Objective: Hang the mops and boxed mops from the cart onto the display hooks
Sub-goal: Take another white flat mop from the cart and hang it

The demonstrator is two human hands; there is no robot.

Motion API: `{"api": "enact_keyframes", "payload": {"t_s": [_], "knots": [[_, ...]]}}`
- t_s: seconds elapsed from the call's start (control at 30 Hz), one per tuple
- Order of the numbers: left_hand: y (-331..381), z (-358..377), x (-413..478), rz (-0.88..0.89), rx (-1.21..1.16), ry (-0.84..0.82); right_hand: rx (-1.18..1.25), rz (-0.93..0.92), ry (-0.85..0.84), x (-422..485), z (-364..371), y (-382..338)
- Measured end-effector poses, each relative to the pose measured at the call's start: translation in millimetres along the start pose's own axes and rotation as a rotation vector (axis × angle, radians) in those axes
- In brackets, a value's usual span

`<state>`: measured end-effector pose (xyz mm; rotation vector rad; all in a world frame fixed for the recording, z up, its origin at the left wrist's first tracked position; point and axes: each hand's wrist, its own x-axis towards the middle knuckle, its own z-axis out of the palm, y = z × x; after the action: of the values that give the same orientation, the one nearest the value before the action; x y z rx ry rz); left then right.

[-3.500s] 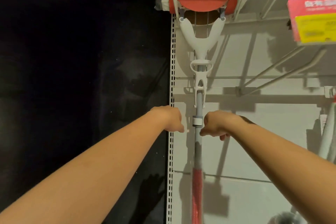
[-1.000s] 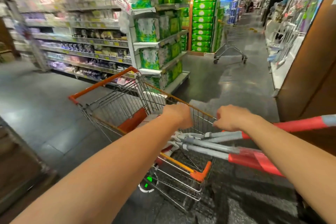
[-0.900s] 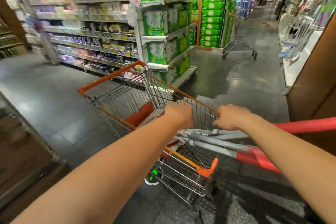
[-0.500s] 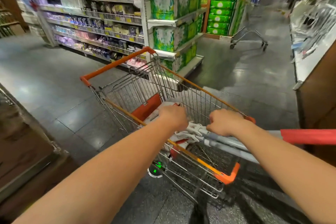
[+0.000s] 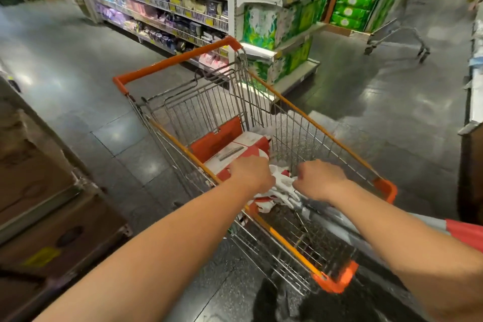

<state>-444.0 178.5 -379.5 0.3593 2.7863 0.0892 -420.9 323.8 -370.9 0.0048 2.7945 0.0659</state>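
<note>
Hands reach down into the cart (image 5: 308,123), side by side and slightly apart. The left hand (image 5: 252,172) is curled over the white mop head (image 5: 283,185) at the near end of the basket, and the right hand (image 5: 320,179) is closed just beside it, apparently where the grey pole (image 5: 337,214) begins; whether either hand is truly clamped on the mop I cannot tell, since the fingers are hidden beneath the knuckles. This looks like the pick-up step for one more mop. Just beyond the left hand lies a red and white boxed mop (image 5: 235,150), flat in the basket. The next move calls for a firm two-handed hold, lifting the head clear of the wire rim and turning toward the display hooks, which are out of view. The pole runs off under the right forearm, its red section (image 5: 465,232) cut by the frame edge. Motion blur smears the cart's near corner.
</note>
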Motion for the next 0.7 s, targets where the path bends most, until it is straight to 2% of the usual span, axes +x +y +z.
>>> {"api": "enact_keyframes", "payload": {"t_s": [0.33, 0.53, 0.7], "knots": [[46, 54, 44, -0.237, -0.267, 0.027, -0.067, -0.195, -0.006, 71, 26, 49], [62, 107, 63, -0.411, -0.564, 0.087, -0.038, -0.265, -0.020, 98, 74, 59], [73, 143, 89, -0.607, -0.843, 0.112, 0.096, -0.264, -0.003, 125, 105, 60]]}}
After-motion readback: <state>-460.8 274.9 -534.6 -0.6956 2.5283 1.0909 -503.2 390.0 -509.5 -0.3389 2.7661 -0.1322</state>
